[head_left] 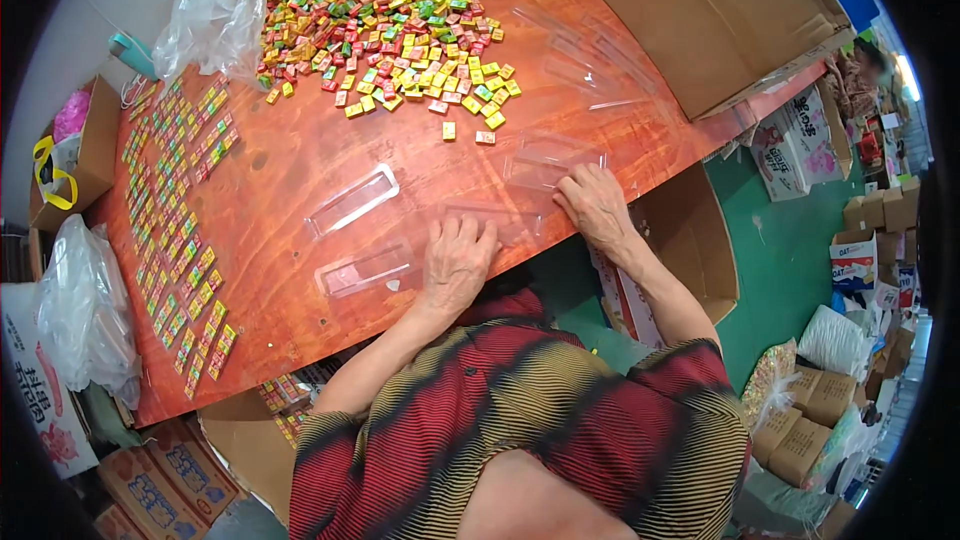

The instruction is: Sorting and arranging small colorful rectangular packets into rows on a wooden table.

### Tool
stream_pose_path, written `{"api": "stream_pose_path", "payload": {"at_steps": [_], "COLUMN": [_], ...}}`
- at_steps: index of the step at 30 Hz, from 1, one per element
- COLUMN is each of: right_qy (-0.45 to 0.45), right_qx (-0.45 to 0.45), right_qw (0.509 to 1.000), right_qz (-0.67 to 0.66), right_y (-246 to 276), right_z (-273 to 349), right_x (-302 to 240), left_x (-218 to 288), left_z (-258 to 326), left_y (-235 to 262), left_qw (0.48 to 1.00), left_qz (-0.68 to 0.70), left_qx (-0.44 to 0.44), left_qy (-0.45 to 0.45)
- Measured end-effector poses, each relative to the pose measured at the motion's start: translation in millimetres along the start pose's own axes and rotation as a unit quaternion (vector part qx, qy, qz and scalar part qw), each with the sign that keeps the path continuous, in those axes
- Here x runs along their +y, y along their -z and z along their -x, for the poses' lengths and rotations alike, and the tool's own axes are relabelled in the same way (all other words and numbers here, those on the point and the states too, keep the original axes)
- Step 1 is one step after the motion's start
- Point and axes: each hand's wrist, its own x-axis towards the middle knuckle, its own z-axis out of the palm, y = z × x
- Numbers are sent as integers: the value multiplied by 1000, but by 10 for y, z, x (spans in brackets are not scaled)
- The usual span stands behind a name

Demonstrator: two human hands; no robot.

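My left hand (460, 262) lies over the near edge of the table, fingers apart, fingertips touching a clear plastic tray (510, 224). To its right, my right hand (598, 208) has loosely bent, parted fingers that touch the near edge of another clear tray (540, 165); no firm grip on it shows. Left of my hands lie two more long clear trays, one upper (352, 202) and one lower (350, 278). A small white scrap (393, 285) is by the lower one. A yellow block (449, 131) and a red one (485, 138) lie beyond my hands.
A big heap of small red, yellow and green wrapped blocks (380, 25) covers the far table (270, 270). Packed rows of them (180, 230) line the left side. More clear trays (590, 65) lie far right near a cardboard box (710, 20). Plastic bags (90, 300) hang left.
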Motion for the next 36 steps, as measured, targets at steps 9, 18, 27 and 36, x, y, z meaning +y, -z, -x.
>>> {"api": "stream_pose_path", "payload": {"at_steps": [9, 18, 27, 36], "right_qy": [-135, -38, -54, -76], "right_qx": [-47, -174, -128, -84], "right_qw": [988, 982, 989, 993], "right_qz": [-65, -55, -45, -45], "right_y": [175, -116, 147, -486], "right_z": [-188, -156, -397, -1509], "right_x": [-321, -663, -258, -365], "left_x": [-511, -793, -522, -1066], "left_z": [311, 423, 266, -35], "left_y": [413, 403, 255, 317], "left_qw": [983, 960, 972, 978], "left_qz": [-47, -43, 27, -1], "left_qx": [-50, -126, -96, 4], "left_qy": [170, 247, 212, 210]}}
